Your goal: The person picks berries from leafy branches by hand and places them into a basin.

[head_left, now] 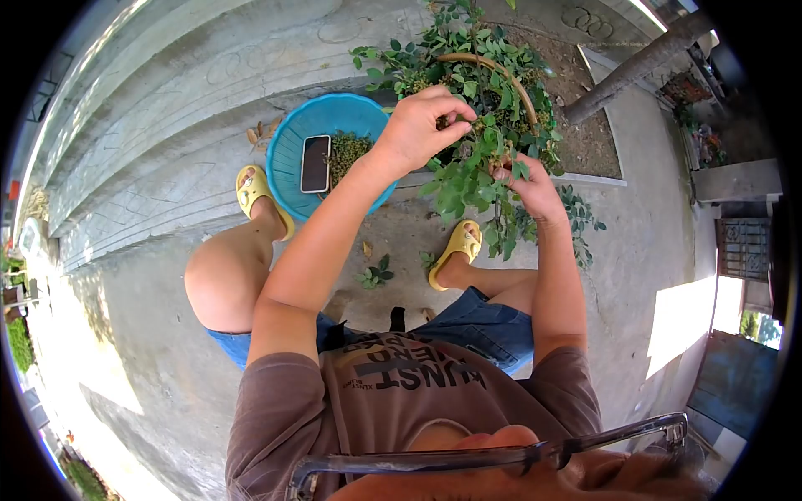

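My left hand (424, 125) reaches over the leaves, its thumb and forefinger pinched together. What lies between those fingertips is too small to make out. A leafy green branch (478, 179) is gripped in my right hand (532, 190), its leaves hanging below and to the left of the fingers. Behind both hands is a heap of cut branches (434, 50) with small green berry clusters, in a basket whose curved brown handle (501, 71) arches over it. Left of my hands stands a blue plastic tub (286, 179) with small green berries (347, 154) and a smartphone (316, 164) inside.
Concrete steps (184, 108) rise at the left. A soil bed with a low kerb and a leaning trunk (635, 67) lies at the upper right. Fallen leaves (376, 273) are on the concrete between my yellow slippers (456, 252).
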Demonstrator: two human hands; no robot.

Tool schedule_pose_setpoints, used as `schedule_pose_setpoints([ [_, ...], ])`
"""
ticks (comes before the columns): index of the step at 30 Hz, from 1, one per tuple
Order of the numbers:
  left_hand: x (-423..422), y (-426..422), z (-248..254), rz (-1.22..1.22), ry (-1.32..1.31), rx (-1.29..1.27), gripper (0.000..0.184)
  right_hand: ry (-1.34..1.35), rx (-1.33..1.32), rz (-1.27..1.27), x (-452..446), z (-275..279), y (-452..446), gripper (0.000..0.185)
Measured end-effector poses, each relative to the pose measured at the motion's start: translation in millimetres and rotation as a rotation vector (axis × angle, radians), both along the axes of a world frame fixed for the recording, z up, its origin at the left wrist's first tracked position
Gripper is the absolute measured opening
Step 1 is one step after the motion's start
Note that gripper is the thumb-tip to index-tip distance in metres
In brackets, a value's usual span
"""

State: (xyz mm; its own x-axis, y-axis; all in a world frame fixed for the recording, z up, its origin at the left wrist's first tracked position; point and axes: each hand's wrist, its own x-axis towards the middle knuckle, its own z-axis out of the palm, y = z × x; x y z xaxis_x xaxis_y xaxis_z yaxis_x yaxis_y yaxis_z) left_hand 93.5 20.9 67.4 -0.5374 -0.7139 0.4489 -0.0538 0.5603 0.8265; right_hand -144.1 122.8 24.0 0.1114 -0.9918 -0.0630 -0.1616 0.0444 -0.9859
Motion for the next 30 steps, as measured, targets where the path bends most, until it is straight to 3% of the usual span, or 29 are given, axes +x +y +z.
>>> schedule_pose_setpoints([
  [2, 0.8, -1.4, 0.6, 0.01, -0.035, -0.127, 0.022, -0.008, -0.012, 0.013, 0.8, 0.7, 0.1, 0.026],
  [6, 2.9, -2.1, 3.9, 0.007, -0.06, -0.138, 0.025, -0.007, 0.013, -0.005, 1.2, 2.9, 1.0, 0.026],
  [9, 4.2, -4.5, 3.2, -0.056, -0.083, -0.099, 0.025, 0.013, 0.016, -0.007, 2.9, 5.3, 1.7, 0.026],
  [14, 1.3, -0.8, 6.5, -0.066, -0.078, 0.175, 0.025, 0.054, 0.002, 0.034, 4.4, 9.0, 1.4, 0.024],
  [18, -0.8, 1.2, 4.3, -0.032, -0.077, 0.09, 0.023, 0.132, -0.038, 0.036, 2.0, 2.4, -0.6, 0.015],
  [21, -0.6, 1.2, 3.4, -0.042, -0.06, 0.206, 0.019, 0.152, -0.052, 0.034, 0.9, 2.0, -1.0, 0.014],
  [23, 0.6, 0.3, 0.0, -0.162, 0.054, 0.555, 0.013, 0.141, -0.051, 0.023, 2.5, 3.8, -0.4, 0.014],
  [30, -3.8, 3.6, -4.1, -0.236, 0.218, 0.824, 0.007, 0.116, -0.04, 0.032, -1.8, 1.5, -0.8, 0.018],
])
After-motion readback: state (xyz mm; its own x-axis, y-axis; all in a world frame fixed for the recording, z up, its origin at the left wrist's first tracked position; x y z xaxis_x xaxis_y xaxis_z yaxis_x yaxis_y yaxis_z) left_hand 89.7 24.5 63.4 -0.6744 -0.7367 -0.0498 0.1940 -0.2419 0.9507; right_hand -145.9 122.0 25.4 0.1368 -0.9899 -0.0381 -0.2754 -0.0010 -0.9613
